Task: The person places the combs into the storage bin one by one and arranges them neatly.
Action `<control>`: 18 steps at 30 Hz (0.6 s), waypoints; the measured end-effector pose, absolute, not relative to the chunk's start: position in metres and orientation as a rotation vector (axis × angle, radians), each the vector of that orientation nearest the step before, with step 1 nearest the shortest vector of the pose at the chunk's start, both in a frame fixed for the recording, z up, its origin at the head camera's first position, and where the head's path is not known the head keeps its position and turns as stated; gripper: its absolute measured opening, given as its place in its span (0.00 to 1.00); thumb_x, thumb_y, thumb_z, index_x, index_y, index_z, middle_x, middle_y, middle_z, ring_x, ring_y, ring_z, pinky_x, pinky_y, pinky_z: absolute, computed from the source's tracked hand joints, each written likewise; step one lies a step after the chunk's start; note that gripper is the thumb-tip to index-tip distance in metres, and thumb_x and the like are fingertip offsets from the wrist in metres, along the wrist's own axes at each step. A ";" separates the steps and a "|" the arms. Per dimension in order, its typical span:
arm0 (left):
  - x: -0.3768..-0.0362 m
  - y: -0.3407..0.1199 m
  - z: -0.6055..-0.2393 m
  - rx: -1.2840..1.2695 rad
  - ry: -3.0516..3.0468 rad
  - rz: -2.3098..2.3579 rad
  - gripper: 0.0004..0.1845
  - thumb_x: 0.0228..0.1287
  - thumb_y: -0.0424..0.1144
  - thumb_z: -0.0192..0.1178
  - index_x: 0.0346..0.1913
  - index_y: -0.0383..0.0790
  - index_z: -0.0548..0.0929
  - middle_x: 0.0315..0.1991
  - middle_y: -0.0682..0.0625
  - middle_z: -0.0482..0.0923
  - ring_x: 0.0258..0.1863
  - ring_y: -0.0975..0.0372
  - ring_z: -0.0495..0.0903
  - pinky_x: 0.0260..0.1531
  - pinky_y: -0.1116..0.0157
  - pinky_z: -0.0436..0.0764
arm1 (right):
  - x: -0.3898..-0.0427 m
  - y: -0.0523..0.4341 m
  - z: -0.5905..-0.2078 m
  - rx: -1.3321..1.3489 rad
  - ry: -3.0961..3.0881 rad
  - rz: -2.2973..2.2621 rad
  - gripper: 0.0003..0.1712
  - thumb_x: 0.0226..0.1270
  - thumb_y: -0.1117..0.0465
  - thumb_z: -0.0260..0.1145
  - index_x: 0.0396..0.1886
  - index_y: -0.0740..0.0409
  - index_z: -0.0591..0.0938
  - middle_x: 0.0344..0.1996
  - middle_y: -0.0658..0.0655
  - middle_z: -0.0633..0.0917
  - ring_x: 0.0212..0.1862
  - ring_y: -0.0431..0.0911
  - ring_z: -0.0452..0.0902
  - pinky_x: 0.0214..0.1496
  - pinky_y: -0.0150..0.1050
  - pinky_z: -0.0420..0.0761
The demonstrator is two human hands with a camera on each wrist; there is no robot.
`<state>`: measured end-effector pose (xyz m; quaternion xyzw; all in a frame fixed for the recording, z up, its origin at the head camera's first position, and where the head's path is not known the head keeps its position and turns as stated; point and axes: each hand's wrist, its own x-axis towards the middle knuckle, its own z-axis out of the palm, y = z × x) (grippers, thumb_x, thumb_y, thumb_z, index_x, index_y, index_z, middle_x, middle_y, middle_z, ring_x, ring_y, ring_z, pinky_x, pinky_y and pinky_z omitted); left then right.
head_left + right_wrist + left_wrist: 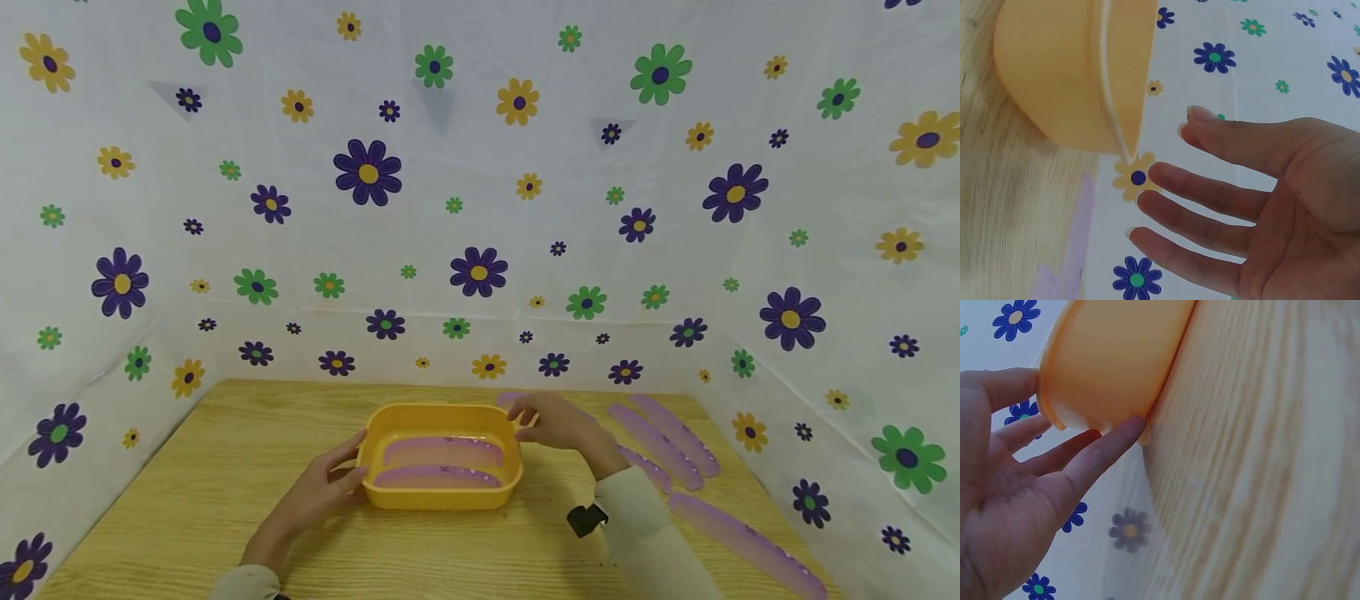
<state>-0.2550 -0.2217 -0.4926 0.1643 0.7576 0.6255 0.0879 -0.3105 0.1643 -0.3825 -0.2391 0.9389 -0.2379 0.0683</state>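
Note:
A yellow plastic basin stands on the wooden table, its mouth facing up. Inside lie two long, curved, translucent purple strips, a rear strip and a front strip, roughly parallel; their exact kind is unclear. At the basin's left end, my left hand touches the wall with its fingertips, the fingers fairly straight in the left wrist view. My right hand is by the right rim, its fingers loosely bent and holding nothing. The right wrist view shows a gap between those fingertips and the basin.
More purple strips lie right of the basin: one strip beside another, and one nearer the front right. Purple also shows behind my right hand and wrist, partly hidden. White flower-printed sheeting walls the table at back and sides.

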 end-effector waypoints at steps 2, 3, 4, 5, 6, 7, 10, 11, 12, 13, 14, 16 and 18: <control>-0.254 -0.221 -0.492 0.479 2.252 1.865 0.37 0.81 0.38 0.53 0.83 0.35 0.49 0.75 0.21 0.56 0.69 0.32 0.71 0.54 0.54 0.88 | -0.307 0.172 -0.382 -0.718 2.839 -0.706 0.13 0.69 0.64 0.71 0.52 0.60 0.86 0.47 0.61 0.88 0.45 0.52 0.86 0.49 0.46 0.90; -0.254 -0.221 -0.491 0.485 2.252 1.861 0.37 0.81 0.37 0.53 0.83 0.35 0.48 0.75 0.21 0.56 0.69 0.32 0.71 0.54 0.54 0.88 | -0.305 0.176 -0.382 -0.723 2.841 -0.701 0.13 0.69 0.64 0.72 0.52 0.60 0.86 0.47 0.62 0.88 0.45 0.52 0.86 0.48 0.46 0.90; -0.254 -0.221 -0.491 0.486 2.252 1.861 0.37 0.81 0.37 0.53 0.83 0.35 0.48 0.75 0.21 0.56 0.69 0.32 0.71 0.54 0.54 0.88 | -0.303 0.179 -0.382 -0.725 2.843 -0.700 0.13 0.69 0.64 0.72 0.52 0.60 0.85 0.47 0.63 0.88 0.45 0.53 0.86 0.48 0.46 0.90; -0.254 -0.221 -0.491 0.487 2.256 1.860 0.36 0.81 0.37 0.53 0.83 0.35 0.49 0.75 0.21 0.56 0.69 0.32 0.72 0.54 0.54 0.88 | -0.302 0.183 -0.383 -0.736 2.847 -0.693 0.13 0.69 0.64 0.72 0.51 0.60 0.85 0.47 0.63 0.88 0.44 0.53 0.86 0.47 0.46 0.90; -0.254 -0.221 -0.491 0.487 2.260 1.861 0.37 0.81 0.37 0.53 0.83 0.35 0.49 0.75 0.21 0.56 0.69 0.32 0.72 0.54 0.54 0.88 | -0.300 0.187 -0.384 -0.747 2.850 -0.686 0.13 0.68 0.64 0.72 0.51 0.60 0.85 0.47 0.64 0.88 0.44 0.53 0.86 0.47 0.46 0.90; -0.255 -0.221 -0.491 0.496 2.260 1.859 0.37 0.81 0.37 0.53 0.83 0.34 0.49 0.74 0.20 0.56 0.69 0.32 0.72 0.54 0.54 0.88 | -0.299 0.191 -0.385 -0.742 2.855 -0.685 0.13 0.68 0.63 0.72 0.51 0.59 0.86 0.46 0.64 0.88 0.43 0.52 0.86 0.47 0.46 0.90; -0.254 -0.221 -0.491 0.506 2.261 1.861 0.37 0.81 0.37 0.53 0.82 0.34 0.49 0.75 0.20 0.55 0.69 0.31 0.71 0.54 0.54 0.88 | -0.295 0.202 -0.389 -0.754 2.867 -0.690 0.13 0.68 0.63 0.72 0.50 0.59 0.86 0.45 0.63 0.88 0.43 0.52 0.86 0.46 0.46 0.89; -0.254 -0.221 -0.492 0.508 2.261 1.862 0.37 0.81 0.37 0.53 0.82 0.33 0.49 0.74 0.20 0.56 0.69 0.31 0.71 0.54 0.54 0.88 | -0.294 0.206 -0.390 -0.761 2.868 -0.696 0.13 0.68 0.63 0.72 0.50 0.59 0.86 0.44 0.63 0.88 0.42 0.52 0.86 0.45 0.45 0.89; -0.254 -0.221 -0.492 0.507 2.262 1.861 0.37 0.81 0.38 0.53 0.82 0.33 0.49 0.74 0.20 0.56 0.69 0.31 0.71 0.54 0.53 0.88 | -0.292 0.210 -0.391 -0.765 2.869 -0.704 0.13 0.67 0.63 0.72 0.50 0.60 0.86 0.43 0.63 0.88 0.42 0.52 0.86 0.45 0.45 0.89; -0.254 -0.221 -0.492 0.509 2.265 1.856 0.37 0.81 0.38 0.53 0.82 0.33 0.49 0.75 0.20 0.55 0.69 0.31 0.71 0.54 0.53 0.88 | -0.291 0.214 -0.392 -0.766 2.869 -0.721 0.13 0.67 0.63 0.72 0.49 0.60 0.86 0.43 0.63 0.88 0.42 0.52 0.86 0.45 0.46 0.89; -0.254 -0.222 -0.492 0.508 2.271 1.850 0.37 0.81 0.38 0.53 0.82 0.33 0.49 0.75 0.20 0.56 0.69 0.31 0.71 0.54 0.53 0.88 | -0.290 0.218 -0.393 -0.776 2.868 -0.727 0.13 0.67 0.64 0.72 0.50 0.61 0.86 0.43 0.63 0.88 0.42 0.52 0.86 0.45 0.45 0.89; -0.255 -0.222 -0.493 0.500 2.281 1.845 0.37 0.80 0.40 0.54 0.82 0.34 0.49 0.74 0.20 0.56 0.69 0.31 0.71 0.54 0.53 0.88 | -0.288 0.226 -0.395 -0.785 2.867 -0.746 0.13 0.67 0.64 0.72 0.50 0.63 0.86 0.43 0.64 0.88 0.42 0.52 0.85 0.45 0.45 0.89; -0.255 -0.222 -0.493 0.497 2.287 1.838 0.37 0.80 0.40 0.54 0.82 0.34 0.50 0.74 0.20 0.56 0.69 0.31 0.71 0.54 0.54 0.88 | -0.285 0.234 -0.397 -0.782 2.873 -0.759 0.13 0.68 0.64 0.72 0.50 0.64 0.86 0.43 0.65 0.88 0.42 0.52 0.85 0.44 0.45 0.89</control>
